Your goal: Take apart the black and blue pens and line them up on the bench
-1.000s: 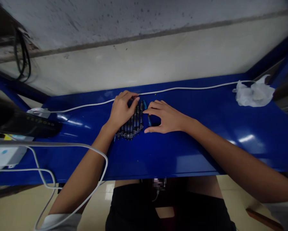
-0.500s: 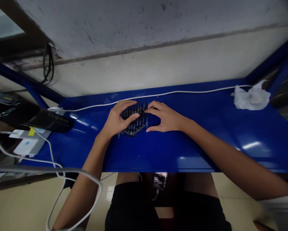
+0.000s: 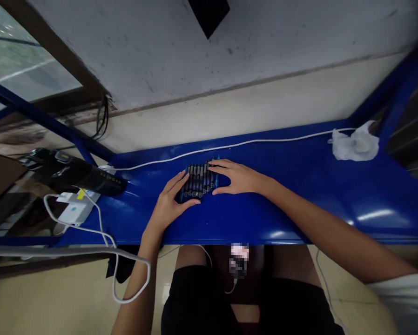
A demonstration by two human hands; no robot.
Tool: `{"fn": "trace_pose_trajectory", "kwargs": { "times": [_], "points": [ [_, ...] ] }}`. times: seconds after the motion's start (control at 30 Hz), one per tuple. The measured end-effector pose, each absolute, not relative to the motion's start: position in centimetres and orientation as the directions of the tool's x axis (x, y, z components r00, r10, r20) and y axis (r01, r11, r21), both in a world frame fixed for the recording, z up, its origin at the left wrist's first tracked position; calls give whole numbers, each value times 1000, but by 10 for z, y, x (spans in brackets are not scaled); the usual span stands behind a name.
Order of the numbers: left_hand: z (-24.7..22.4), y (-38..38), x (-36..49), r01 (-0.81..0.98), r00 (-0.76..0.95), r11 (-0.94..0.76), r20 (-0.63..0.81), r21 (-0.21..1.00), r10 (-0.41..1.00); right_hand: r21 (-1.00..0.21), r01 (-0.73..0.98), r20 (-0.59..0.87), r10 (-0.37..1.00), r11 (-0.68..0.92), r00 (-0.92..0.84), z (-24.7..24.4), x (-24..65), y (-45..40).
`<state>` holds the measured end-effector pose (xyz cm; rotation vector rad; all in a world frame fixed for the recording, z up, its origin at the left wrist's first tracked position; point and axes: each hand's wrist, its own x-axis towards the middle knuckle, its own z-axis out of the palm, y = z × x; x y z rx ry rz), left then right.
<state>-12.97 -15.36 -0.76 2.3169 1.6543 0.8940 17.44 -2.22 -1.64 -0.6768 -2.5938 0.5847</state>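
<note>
A row of several dark pens (image 3: 199, 179) lies side by side on the blue table (image 3: 237, 216), with a blue pen at each end of the row. My left hand (image 3: 170, 197) rests at the row's left side, its thumb apart from the fingers near the pens' lower ends. At the right side, my right hand (image 3: 235, 177) has its fingers over the upper ends and its thumb spread below, beside the right-hand blue pen (image 3: 217, 179). Neither hand is closed around a pen.
A white cable (image 3: 251, 142) runs along the table's back. To the left lie a black bottle (image 3: 90, 177) and a white power strip (image 3: 77, 209) with looping cables. A crumpled white plastic bag (image 3: 355, 145) sits at the back right. The wall (image 3: 209, 111) stands behind.
My left hand has drawn back from over the pens to their left side, uncovering more of the row. My right hand stays at the right end. The camera view has shifted.
</note>
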Motion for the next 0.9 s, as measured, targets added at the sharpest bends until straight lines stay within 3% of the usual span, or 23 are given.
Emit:
{"fn": "trace_pose_trajectory", "kwargs": {
  "times": [0.5,0.77,0.9],
  "points": [
    [-7,-163,-121,820,128,-328,409,470,904,-442,369,291,520,818,-803,-10,172,-27],
    [-6,-163,-128,691,85,-271,298,670,951,-411,364,321,506,836,-800,-10,169,-31],
    [-9,-161,-129,669,43,-243,290,703,956,-366,383,346,506,848,-790,-11,164,-37]
  ]
}}
